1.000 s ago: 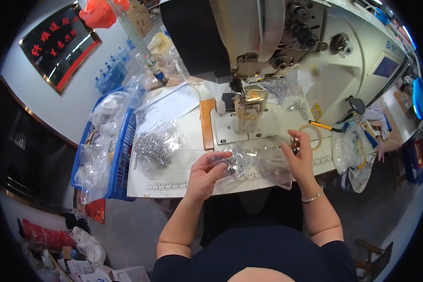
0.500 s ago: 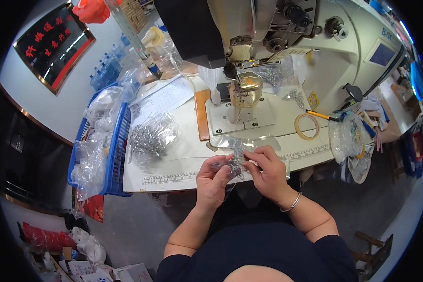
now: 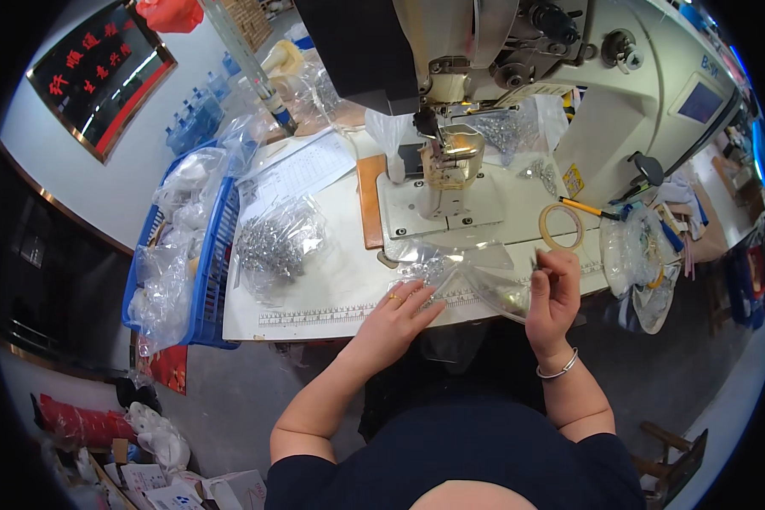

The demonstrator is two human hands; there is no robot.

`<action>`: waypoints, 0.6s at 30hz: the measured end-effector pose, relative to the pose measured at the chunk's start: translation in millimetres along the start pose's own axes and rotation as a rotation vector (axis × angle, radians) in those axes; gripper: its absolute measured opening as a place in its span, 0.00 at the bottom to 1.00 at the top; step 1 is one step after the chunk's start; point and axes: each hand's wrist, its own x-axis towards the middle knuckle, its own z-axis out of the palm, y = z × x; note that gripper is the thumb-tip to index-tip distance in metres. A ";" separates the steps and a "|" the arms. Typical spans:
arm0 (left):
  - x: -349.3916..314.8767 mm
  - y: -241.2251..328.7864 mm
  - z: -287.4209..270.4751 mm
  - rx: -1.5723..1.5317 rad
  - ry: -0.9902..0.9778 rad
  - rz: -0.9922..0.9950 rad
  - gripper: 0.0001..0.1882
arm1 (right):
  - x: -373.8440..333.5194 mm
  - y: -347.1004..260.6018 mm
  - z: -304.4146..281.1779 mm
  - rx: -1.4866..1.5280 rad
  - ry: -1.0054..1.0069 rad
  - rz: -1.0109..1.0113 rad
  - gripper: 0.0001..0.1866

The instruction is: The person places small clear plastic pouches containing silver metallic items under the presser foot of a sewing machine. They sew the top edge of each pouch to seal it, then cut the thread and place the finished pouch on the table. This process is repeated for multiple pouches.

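Observation:
My left hand [image 3: 393, 321] lies at the front edge of the table with its fingers stretched out. Its fingertips touch silvery, sparkling pieces [image 3: 429, 270] on clear plastic film [image 3: 484, 285]. The film spreads to the right, in front of the sewing machine's metal plate [image 3: 438, 217]. My right hand [image 3: 555, 293] is raised beside the film's right end, thumb and fingers pinched together. A small greyish thing shows at its fingertips, too small to name. Left of my hands sits a clear bag of silvery pieces [image 3: 272, 246].
A large sewing machine [image 3: 603, 127] stands behind the hands. On the left is a blue basket [image 3: 215, 280] full of plastic bags. To the right lie a tape roll [image 3: 561, 227], an orange pen [image 3: 582, 206] and a bulging clear bag [image 3: 629, 246]. A ruler strip [image 3: 314, 316] runs along the front edge.
My hands have parted. The left has come down flat over the silvery pieces, which now lie on the table; the right has moved right, a small thing in its fingers.

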 end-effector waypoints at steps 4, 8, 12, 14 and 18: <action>-9.3 -12.8 4.0 -0.308 0.017 -0.155 0.18 | -7.3 2.0 3.4 -0.178 -0.191 -0.014 0.10; 11.7 -28.5 7.6 -0.410 0.189 -0.453 0.14 | -4.3 8.4 18.5 -0.191 -0.227 -0.056 0.11; 23.8 -39.9 18.3 -0.242 0.102 -0.347 0.12 | 1.4 14.2 24.9 -0.219 -0.252 -0.005 0.11; 23.6 -42.4 14.0 -0.238 0.030 -0.327 0.10 | 5.1 18.7 25.1 -0.243 -0.261 0.019 0.10; 10.6 -31.6 20.4 -0.143 0.160 -0.163 0.12 | 16.9 22.9 28.5 -0.273 -0.431 0.014 0.10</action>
